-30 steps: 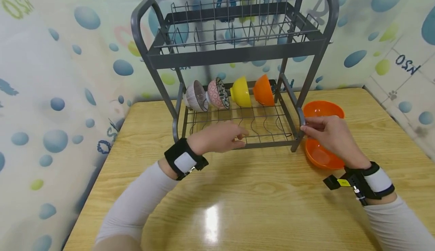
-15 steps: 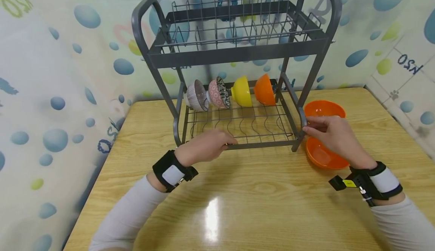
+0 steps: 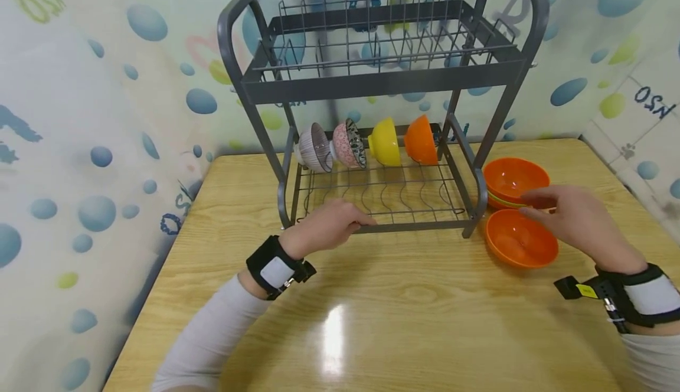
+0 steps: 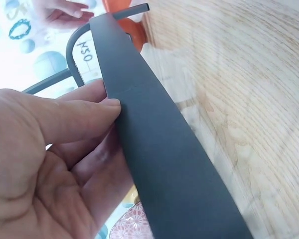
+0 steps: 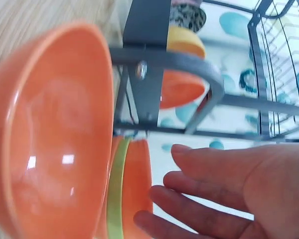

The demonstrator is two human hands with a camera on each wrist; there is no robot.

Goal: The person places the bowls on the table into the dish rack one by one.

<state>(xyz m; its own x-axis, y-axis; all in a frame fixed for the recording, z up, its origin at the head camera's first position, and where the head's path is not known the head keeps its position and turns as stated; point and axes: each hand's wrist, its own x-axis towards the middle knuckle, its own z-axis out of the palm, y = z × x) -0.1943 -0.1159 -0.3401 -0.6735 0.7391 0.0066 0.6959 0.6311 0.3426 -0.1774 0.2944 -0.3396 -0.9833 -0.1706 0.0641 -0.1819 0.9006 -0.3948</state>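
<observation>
1. Taking the lower shelf [image 3: 450, 225] of the two-tier dish rack [image 3: 385, 85] as our clock face: along its 12 o'clock edge a grey-striped bowl [image 3: 313, 150], a pink floral bowl [image 3: 344, 146], a yellow bowl [image 3: 383, 143] and an orange rack bowl [image 3: 419, 141] sit on their sides, mouths towards 3 o'clock.

2. Down near 6 o'clock, the left hand [image 3: 328, 226] has its grip pinched on the front rail [image 4: 154, 134], thumb on the outer face, fingers behind.

3. Out past 3 o'clock, the right hand [image 3: 587, 224] has a released grip, fingers spread and holding nothing, just beside the nested bowls [image 3: 512, 175]; whether any fingertip touches them, I can't tell.

4. Those nested bowls, a lime-green rim showing between orange ones, stand on the wooden surface [image 3: 414, 327] at 3 o'clock, and the single orange bowl [image 3: 520, 238] lies mouth up between 3 and 4.

5. My call: this looks like steadying the rack partway through racking bowls. A next move along those lines calls for the right fingers closing on one rim, lifting it free, and turning it sideways into the wires.
</observation>
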